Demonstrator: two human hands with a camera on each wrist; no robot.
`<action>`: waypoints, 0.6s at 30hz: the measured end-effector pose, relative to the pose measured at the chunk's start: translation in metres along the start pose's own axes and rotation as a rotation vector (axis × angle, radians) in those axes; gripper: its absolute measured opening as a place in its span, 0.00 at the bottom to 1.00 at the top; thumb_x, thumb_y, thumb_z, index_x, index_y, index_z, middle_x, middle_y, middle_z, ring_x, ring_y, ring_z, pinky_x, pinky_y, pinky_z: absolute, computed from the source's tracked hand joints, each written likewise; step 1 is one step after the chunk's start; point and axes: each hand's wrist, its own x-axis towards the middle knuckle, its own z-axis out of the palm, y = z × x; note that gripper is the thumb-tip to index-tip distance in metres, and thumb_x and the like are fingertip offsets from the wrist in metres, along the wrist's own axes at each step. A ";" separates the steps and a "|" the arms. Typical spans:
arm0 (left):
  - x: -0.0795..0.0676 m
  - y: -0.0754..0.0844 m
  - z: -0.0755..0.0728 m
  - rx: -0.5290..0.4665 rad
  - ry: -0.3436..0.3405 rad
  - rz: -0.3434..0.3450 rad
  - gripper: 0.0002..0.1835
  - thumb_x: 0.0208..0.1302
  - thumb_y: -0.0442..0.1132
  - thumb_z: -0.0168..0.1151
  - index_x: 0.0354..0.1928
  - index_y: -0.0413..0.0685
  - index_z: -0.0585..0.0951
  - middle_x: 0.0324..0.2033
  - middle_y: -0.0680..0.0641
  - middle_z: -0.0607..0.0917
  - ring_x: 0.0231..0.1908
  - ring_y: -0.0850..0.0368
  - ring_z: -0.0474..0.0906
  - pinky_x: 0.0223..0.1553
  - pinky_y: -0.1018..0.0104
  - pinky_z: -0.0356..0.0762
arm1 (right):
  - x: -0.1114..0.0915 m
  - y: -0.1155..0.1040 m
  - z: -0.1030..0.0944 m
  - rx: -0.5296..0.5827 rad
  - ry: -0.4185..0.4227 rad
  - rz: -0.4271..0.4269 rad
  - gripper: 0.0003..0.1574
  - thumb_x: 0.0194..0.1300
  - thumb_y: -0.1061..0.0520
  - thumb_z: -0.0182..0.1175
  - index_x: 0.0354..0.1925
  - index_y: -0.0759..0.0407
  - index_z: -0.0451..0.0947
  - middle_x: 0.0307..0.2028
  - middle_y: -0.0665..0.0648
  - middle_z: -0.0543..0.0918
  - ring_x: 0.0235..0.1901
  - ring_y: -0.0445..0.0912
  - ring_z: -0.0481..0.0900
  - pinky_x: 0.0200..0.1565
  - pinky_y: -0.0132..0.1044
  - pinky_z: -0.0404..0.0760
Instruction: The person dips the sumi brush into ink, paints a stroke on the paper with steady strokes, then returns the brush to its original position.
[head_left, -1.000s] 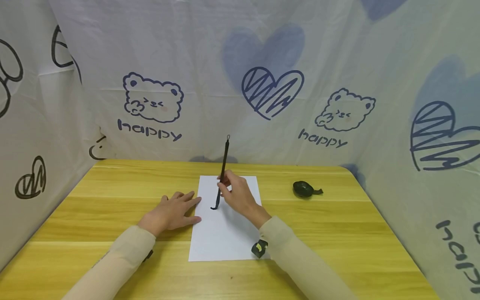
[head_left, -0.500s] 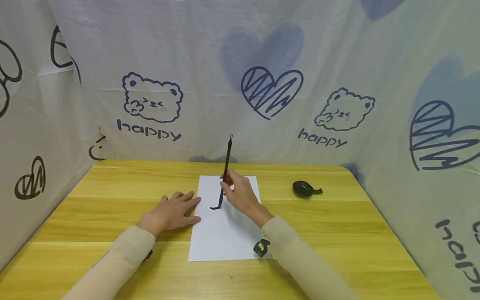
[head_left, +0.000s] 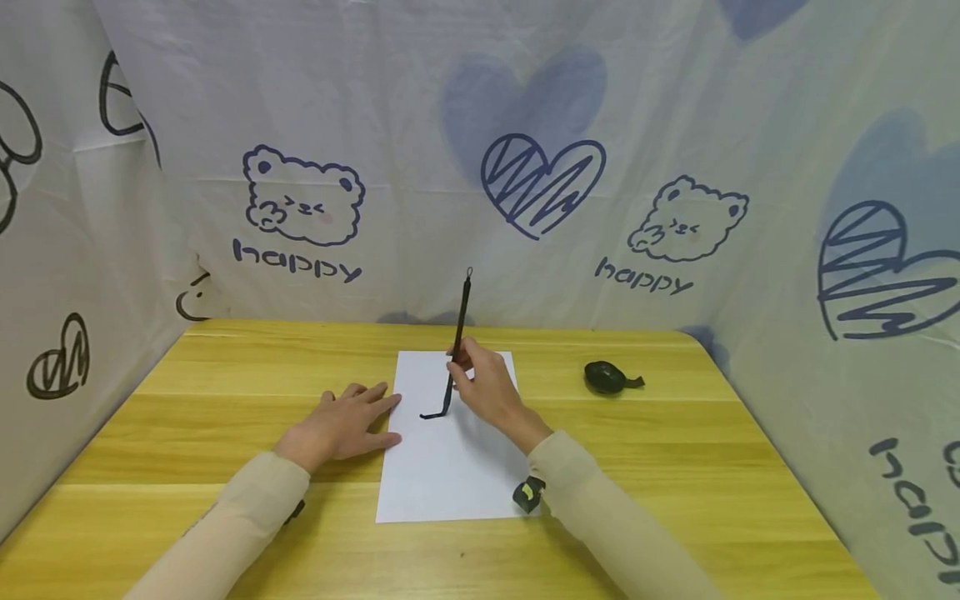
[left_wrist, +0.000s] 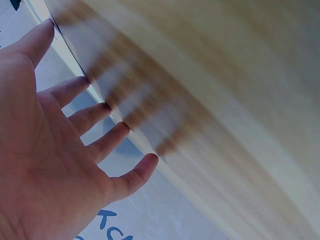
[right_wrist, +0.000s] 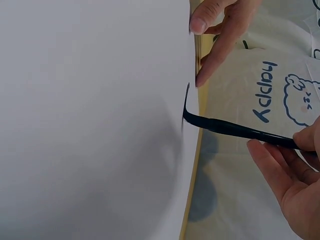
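Note:
A black writing brush [head_left: 460,333] stands nearly upright in my right hand [head_left: 491,387], pinched between thumb and fingers. Its tip touches the white sheet of paper [head_left: 427,483], at the right end of a short black stroke [head_left: 432,416]. In the right wrist view the brush [right_wrist: 235,129] bends at its wet tip against the paper [right_wrist: 90,100]. With fingers spread, my left hand [head_left: 345,425] rests at the paper's left edge. The left wrist view shows that hand [left_wrist: 55,145] from the palm side, fingertips on the table.
A dark green, rounded object with a short stem-like end [head_left: 606,377] lies on the yellow wooden table [head_left: 675,483], right of the paper. White cloth [head_left: 420,208] printed with bears and hearts hangs behind the table and on both sides.
My right hand has slid the brush a little to the right, and the black stroke behind its tip has grown longer. My left hand stays in place.

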 end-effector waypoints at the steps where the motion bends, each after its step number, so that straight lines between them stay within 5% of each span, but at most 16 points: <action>1: 0.000 0.000 0.000 -0.001 0.000 0.001 0.41 0.70 0.68 0.56 0.78 0.54 0.67 0.78 0.38 0.65 0.73 0.33 0.64 0.65 0.21 0.61 | 0.000 0.000 0.000 0.001 0.000 0.001 0.07 0.72 0.67 0.60 0.48 0.67 0.78 0.37 0.63 0.87 0.37 0.51 0.87 0.34 0.25 0.84; 18: 0.000 -0.002 0.002 -0.019 -0.001 0.008 0.42 0.71 0.68 0.55 0.78 0.53 0.66 0.78 0.38 0.64 0.74 0.33 0.63 0.66 0.21 0.60 | 0.000 0.005 -0.009 -0.014 -0.018 0.016 0.07 0.73 0.67 0.60 0.48 0.67 0.78 0.38 0.66 0.88 0.37 0.51 0.87 0.35 0.27 0.85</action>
